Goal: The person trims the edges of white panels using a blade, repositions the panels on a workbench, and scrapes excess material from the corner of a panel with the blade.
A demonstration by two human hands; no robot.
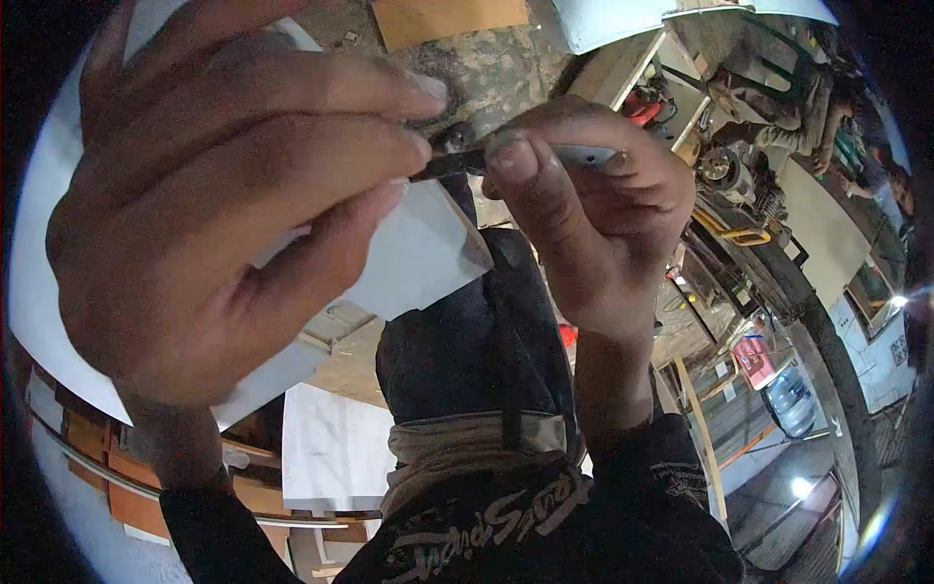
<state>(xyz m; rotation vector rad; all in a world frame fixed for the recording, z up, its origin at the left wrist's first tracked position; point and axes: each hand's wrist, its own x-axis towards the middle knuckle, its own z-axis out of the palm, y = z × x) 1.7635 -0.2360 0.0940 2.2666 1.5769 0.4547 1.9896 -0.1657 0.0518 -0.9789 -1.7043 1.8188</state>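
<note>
Slim dark rod-like piece (457, 164) runs roughly 9-to-3; left hand (209, 209) pinches its 9 end, right hand (603, 209) its 3.

Blue water jug (790, 403) beside pink item (754, 360)

Small dark piece (459, 165): matt-looking, material too blurred to tell
Grey strip (576, 154): metal-looking, smooth, faint sheen
White panel (428, 248): smooth, flat finish
Floor (486, 78): rough, blotched, dull
Brown board (443, 21): wood-like, smooth
Trousers (433, 355): dark matt cloth
Shirt (525, 545): black cloth, pale printed lettering
Water bottle (790, 401): clear bluish plastic, glossy
Motor (725, 167): metal, ridged, dull
Yellow handle (747, 237): smooth, plastic or painted, cannot tell which
</note>
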